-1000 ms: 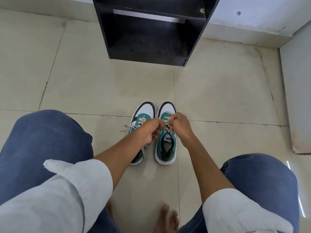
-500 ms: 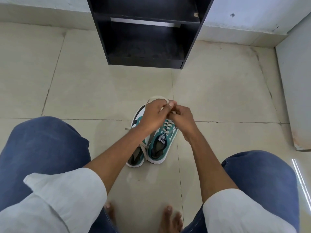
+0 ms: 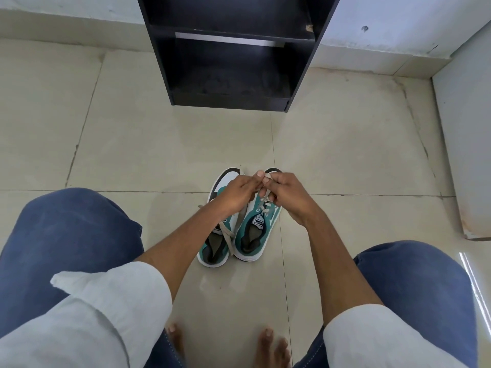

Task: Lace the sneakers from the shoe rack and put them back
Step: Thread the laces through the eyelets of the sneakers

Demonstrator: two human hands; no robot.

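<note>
Since half a second ago, both hands have dropped lower over the toes, and the lace loop raised above them is gone.

Head view: left hand (image 3: 236,193) and right hand (image 3: 285,195) meet fingertip to fingertip, each pinched narrow on the white lace (image 3: 266,177) of the right-hand sneaker (image 3: 259,229). Pair sits side by side, touching, on the tiled floor (image 3: 159,144), near the person's knees. Left-hand sneaker (image 3: 216,245) has a loose lace trailing over its opening.

Handling, by judgement: lace is soft, limp, likely slippery; best held close to its tips. Sneakers look light with soft uppers; take them by heel or collar.

Around: black shoe rack (image 3: 231,62) stands far of the pair, lower shelf bare. Nothing lies between. Bare toes (image 3: 271,343) are near, clear of the path.
</note>
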